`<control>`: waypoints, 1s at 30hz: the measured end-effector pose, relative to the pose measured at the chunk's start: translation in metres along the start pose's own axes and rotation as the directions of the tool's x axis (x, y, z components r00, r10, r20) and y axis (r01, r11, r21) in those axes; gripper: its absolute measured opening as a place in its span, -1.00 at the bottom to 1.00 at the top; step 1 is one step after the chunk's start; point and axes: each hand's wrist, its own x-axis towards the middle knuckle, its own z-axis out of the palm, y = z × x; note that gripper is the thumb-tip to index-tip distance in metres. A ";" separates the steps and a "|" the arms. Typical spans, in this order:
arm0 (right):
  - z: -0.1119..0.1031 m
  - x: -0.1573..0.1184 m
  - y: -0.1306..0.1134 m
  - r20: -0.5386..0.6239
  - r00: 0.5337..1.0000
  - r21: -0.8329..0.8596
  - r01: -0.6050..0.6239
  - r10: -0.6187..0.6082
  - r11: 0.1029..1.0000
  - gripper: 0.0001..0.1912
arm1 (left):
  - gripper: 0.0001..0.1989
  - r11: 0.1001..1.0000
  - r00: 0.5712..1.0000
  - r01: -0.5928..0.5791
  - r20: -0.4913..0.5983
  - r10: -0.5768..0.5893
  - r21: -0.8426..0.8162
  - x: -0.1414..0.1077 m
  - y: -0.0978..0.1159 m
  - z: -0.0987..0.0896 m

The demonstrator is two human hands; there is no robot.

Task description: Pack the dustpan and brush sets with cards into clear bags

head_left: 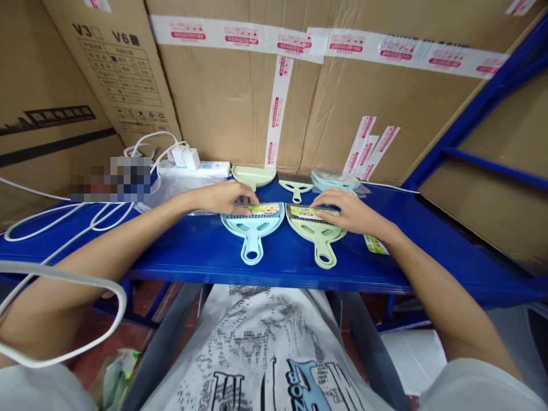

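Two small dustpan and brush sets lie side by side near the table's front edge, handles toward me. My left hand (233, 198) grips the upper left rim of the light blue dustpan set (252, 231), its thumb by the printed label. On the green dustpan set (319, 234), my right hand (342, 208) holds the upper right rim, with the thumb across the label card. Each set has a brush nested in its pan. Behind them are a loose green dustpan (254, 176) and a separate green hand brush (296, 188).
Bagged blue dustpans (336, 180) lie at the back right. A yellow-green label card (375, 244) is beside my right forearm. At the back left are a power strip (214, 168) with chargers, white cables (43, 220) and a plastic bag (180, 191). Cardboard (222, 97) walls the blue table (171, 251).
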 end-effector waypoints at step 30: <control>0.040 0.132 -0.026 0.547 0.834 -0.025 0.102 -0.071 0.995 0.41 | -0.74 0.987 0.929 0.072 -0.370 -0.014 0.143 0.001 -0.005 -0.007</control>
